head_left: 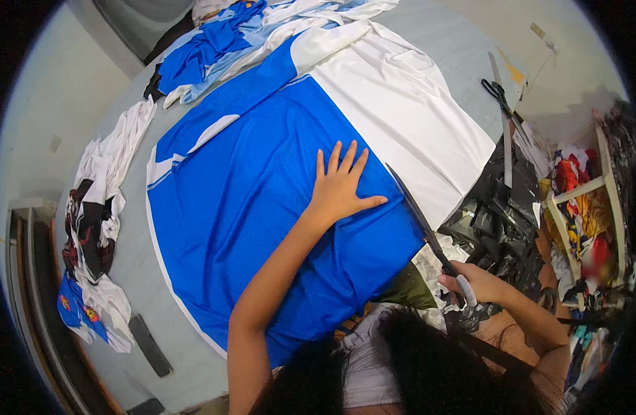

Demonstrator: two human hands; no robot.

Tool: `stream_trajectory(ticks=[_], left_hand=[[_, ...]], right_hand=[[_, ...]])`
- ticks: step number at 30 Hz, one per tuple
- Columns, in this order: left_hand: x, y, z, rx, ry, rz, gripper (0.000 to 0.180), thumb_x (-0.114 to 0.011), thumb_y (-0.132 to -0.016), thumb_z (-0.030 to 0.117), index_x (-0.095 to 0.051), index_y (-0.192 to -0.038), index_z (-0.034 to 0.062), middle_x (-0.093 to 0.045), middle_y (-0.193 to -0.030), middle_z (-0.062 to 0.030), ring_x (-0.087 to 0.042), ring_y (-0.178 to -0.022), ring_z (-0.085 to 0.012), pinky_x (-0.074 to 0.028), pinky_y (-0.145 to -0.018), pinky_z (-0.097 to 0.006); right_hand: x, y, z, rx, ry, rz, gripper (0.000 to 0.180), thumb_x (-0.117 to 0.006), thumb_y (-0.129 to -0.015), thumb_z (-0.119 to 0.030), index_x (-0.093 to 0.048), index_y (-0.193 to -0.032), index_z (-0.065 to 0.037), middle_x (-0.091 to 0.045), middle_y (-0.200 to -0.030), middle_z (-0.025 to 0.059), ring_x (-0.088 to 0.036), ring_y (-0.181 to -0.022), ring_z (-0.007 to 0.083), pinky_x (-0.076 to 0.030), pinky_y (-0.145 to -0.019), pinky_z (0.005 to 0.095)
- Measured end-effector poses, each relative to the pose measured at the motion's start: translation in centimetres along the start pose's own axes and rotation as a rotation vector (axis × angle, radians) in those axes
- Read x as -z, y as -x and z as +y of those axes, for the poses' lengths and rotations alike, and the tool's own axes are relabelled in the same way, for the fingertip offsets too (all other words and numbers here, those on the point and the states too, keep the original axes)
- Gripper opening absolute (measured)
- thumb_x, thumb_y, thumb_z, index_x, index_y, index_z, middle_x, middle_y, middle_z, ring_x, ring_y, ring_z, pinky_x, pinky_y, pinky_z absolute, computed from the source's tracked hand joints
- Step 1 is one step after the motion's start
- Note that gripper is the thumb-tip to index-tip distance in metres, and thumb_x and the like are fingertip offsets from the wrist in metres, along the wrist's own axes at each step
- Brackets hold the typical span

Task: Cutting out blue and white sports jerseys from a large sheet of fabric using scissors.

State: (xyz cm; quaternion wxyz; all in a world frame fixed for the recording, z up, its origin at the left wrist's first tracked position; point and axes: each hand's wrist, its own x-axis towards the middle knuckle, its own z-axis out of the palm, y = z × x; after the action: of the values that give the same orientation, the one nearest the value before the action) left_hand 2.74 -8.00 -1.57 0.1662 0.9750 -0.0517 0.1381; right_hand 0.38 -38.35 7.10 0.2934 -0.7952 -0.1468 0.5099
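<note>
A wide sheet of fabric lies over the table, with a blue panel [262, 180] to the left and a white panel [401, 104] to the right. My left hand [339, 183] presses flat on the blue panel, fingers spread. In my right hand [480, 282], at the near right edge, is a pair of scissors [420, 216] with dark blades and a pale wrapped handle. The blades point away from me along the line between blue and white; whether they are parted is hard to see.
Blue and white garments [207, 52] are heaped at the far edge of the table [134, 242]. More clothes [107, 207] lie along its left side near a dark bar [150, 344]. Second scissors [498, 90], a metal ruler [507, 152], black plastic [501, 218] and a rack [581, 190] are at right.
</note>
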Motion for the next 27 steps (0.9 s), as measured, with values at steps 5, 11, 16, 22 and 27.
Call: stream_trajectory(ticks=[5, 11, 16, 22, 27], left_hand=[[0.6, 0.4, 0.8, 0.093, -0.062, -0.042, 0.107, -0.057, -0.061, 0.07, -0.027, -0.133, -0.0029, -0.021, -0.141, -0.0197, -0.012, -0.132, -0.0352, -0.001, -0.101, -0.06], [0.1, 0.8, 0.7, 0.077, -0.064, 0.05, 0.108, -0.055, -0.059, 0.071, -0.031, -0.131, -0.0055, -0.026, -0.139, -0.0183, -0.015, -0.131, -0.0345, -0.002, -0.099, -0.063], [-0.1, 0.8, 0.5, 0.071, -0.061, 0.076, 0.108, -0.054, -0.059, 0.072, -0.032, -0.13, -0.0051, -0.027, -0.139, -0.0188, -0.016, -0.131, -0.0344, -0.002, -0.099, -0.063], [0.2, 0.9, 0.5, 0.083, -0.063, 0.056, 0.109, -0.053, -0.059, 0.073, -0.029, -0.131, -0.0061, -0.025, -0.139, -0.0198, -0.016, -0.131, -0.0348, -0.003, -0.099, -0.062], [0.1, 0.9, 0.7, 0.111, -0.048, 0.039, 0.113, -0.054, -0.059, 0.073, -0.026, -0.131, -0.0088, -0.023, -0.14, -0.022, -0.015, -0.132, -0.0334, -0.003, -0.101, -0.06]], right_hand=[[0.0, -0.8, -0.8, -0.005, 0.082, 0.011, 0.06, -0.046, -0.083, -0.056, -0.048, -0.085, 0.004, -0.056, -0.066, 0.012, -0.061, -0.057, 0.0171, -0.047, -0.051, 0.0286], [-0.2, -1.9, -0.8, -0.018, 0.037, 0.044, 0.059, -0.046, -0.084, -0.055, -0.049, -0.085, 0.005, -0.056, -0.067, 0.0151, -0.06, -0.056, 0.019, -0.047, -0.051, 0.0302], [-0.2, -2.1, -0.5, 0.086, 0.199, 0.1, 0.055, -0.046, -0.086, -0.05, -0.049, -0.085, 0.005, -0.055, -0.064, 0.0148, -0.057, -0.054, 0.0201, -0.045, -0.051, 0.031], [0.1, -1.5, -1.8, -0.016, 0.152, 0.033, 0.053, -0.046, -0.088, -0.046, -0.047, -0.086, 0.008, -0.055, -0.063, 0.0154, -0.059, -0.052, 0.0192, -0.045, -0.046, 0.0307], [0.9, -2.4, -2.6, 0.004, 0.146, 0.004, 0.056, -0.046, -0.086, -0.047, -0.046, -0.085, 0.009, -0.056, -0.063, 0.0174, -0.059, -0.051, 0.0196, -0.046, -0.045, 0.0307]])
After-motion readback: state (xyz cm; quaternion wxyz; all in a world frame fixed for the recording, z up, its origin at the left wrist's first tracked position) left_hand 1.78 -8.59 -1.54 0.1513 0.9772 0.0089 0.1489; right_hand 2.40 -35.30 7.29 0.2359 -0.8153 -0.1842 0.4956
